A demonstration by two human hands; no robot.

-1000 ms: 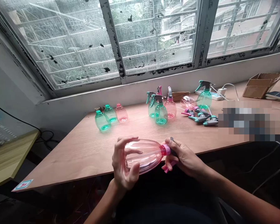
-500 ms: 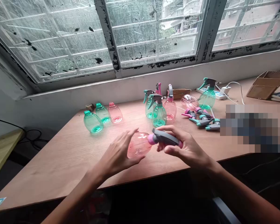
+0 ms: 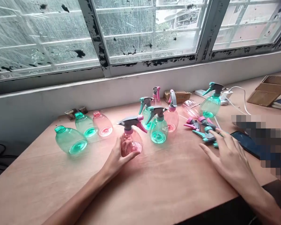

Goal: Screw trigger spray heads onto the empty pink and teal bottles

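The pink trigger-spray bottle [image 3: 136,140] stands near the middle of the wooden tabletop [image 3: 173,178], long axis nearly upright, its pink trigger [image 3: 142,125] facing right; its body lies between the thumb and curved fingers of the left hand [image 3: 119,157], which hold it. The right hand [image 3: 233,161] spreads its fingers over loose spray heads [image 3: 208,136], contact unclear; a green trigger-spray bottle [image 3: 159,132] stands just right of the held one.

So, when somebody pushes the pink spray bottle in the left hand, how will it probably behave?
The pink spray bottle is probably light: its see-through body shows no obvious liquid. It could tip if pushed high, since the spray head juts out sideways on top. Its smooth, rounded side may slip somewhat in the left hand.
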